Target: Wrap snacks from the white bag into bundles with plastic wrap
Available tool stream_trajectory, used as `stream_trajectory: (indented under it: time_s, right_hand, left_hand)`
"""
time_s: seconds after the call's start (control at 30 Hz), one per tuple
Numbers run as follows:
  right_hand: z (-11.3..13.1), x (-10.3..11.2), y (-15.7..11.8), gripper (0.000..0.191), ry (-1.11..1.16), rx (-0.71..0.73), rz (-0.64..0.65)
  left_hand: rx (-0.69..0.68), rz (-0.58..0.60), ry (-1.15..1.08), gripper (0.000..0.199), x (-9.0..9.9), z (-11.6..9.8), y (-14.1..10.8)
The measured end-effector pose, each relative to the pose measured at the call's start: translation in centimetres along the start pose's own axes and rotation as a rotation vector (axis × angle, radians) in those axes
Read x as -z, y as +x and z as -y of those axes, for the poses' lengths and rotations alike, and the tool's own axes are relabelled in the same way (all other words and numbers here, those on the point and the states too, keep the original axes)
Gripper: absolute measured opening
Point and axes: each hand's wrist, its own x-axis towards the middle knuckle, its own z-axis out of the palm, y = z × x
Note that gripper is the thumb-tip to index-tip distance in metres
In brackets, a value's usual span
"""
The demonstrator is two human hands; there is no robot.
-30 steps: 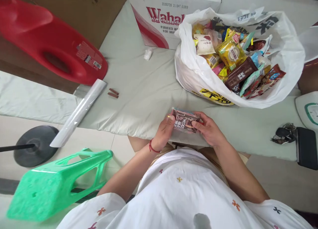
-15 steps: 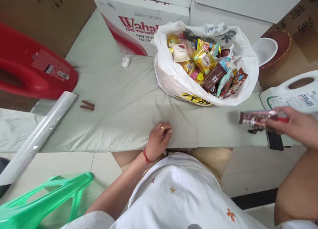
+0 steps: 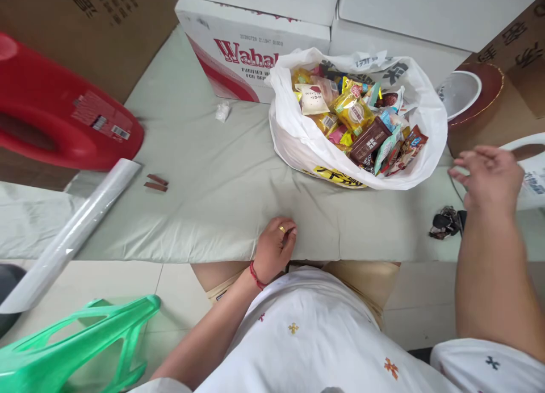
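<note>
My left hand [image 3: 275, 248], with a gold ring and a red cord bracelet, rests at the table's front edge. Its fingers are curled closed, and nothing shows in them. At the right, my right hand [image 3: 494, 174] is raised with its fingers apart and holds nothing I can see. Behind it stands a white jug [image 3: 535, 180], partly covered by the hand. Left of that hand, a white plastic bag [image 3: 293, 143] holds many wrapped snacks, among them a brown packet [image 3: 369, 140]. A dark bunch of keys [image 3: 445, 222] lies near my right forearm, which mostly hides a black phone.
A white bowl [image 3: 470, 95] stands at the back right, before a brown-red round dish [image 3: 494, 92]. White cartons [image 3: 238, 63] line the back. On the left are a red jug [image 3: 76, 109], a plastic roll [image 3: 72, 234] and two brown strips [image 3: 156, 183]. A green stool [image 3: 85, 342] stands below.
The wrapped brown and red bar has left my right hand, and I cannot clearly see where it is. That hand has moved up and its fingers have opened. My left hand stays put.
</note>
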Motion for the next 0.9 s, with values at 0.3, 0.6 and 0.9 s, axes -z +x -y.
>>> stream_trajectory:
  time_s: [0.3, 0.6, 0.9]
  right_hand:
    - [2.3, 3.5, -13.1, 0.021, -0.027, 0.145, 0.175]
    - [8.1, -5.7, -4.8, 0.071, -0.505, 0.993, 0.691]
    - [6.5, -1.8, -12.1, 0.014, 0.008, 0.862, 0.142]
  left_hand:
    - [0.114, -0.023, -0.038, 0.028, 0.0, 0.2, -0.1]
    - [-0.103, -0.219, 0.105, 0.019, 2.6, 0.1, -2.2]
    - [0.582, -0.790, 1.038, 0.052, 22.4, 7.7, -2.7]
